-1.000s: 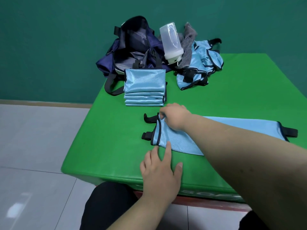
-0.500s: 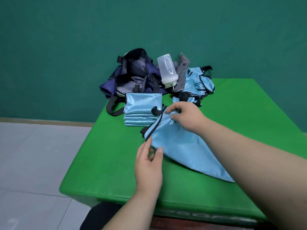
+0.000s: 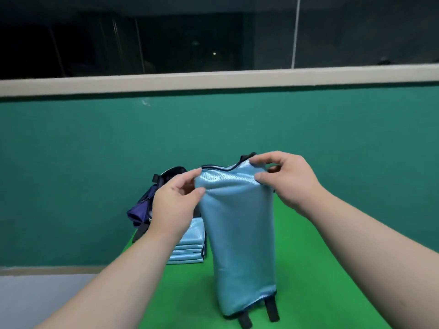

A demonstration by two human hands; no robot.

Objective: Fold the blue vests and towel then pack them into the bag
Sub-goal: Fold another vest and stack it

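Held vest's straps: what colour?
Black straps on the shiny light-blue vest; head view.

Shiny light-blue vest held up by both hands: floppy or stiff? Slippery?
Probably floppy: the shiny light-blue fabric vest hangs limp from the left hand and right hand, bunching at both grips. Likely light: pinching fingers alone carry it. Possibly slippery, given its satin sheen.
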